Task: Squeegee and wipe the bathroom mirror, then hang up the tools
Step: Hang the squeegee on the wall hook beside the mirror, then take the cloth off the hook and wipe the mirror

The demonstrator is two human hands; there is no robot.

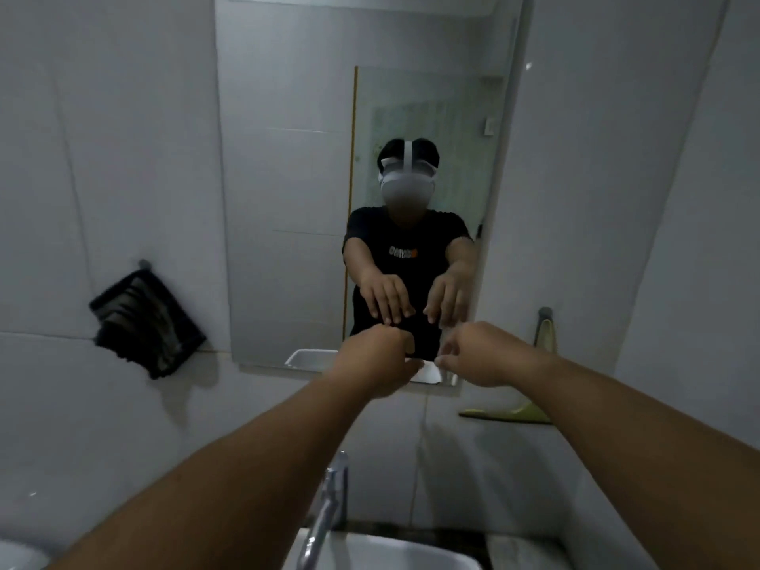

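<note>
Head view: both hands reached toward the mirror's (288, 178) lower edge, left hand (376, 355) and right hand (479, 353) loosely curled, holding nothing. Cloth (146, 322) hung left; squeegee (530, 380) hung right, above the sink (395, 553).

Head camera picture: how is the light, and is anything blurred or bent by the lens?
Head view: the light is dim and greyish. The wide lens bends the mirror edges, so they lean. The cloth casts a soft shadow on the wall. The left hand and right hand look slightly soft, and the tap at the bottom is blurred. No strong glare on the glass.
</note>
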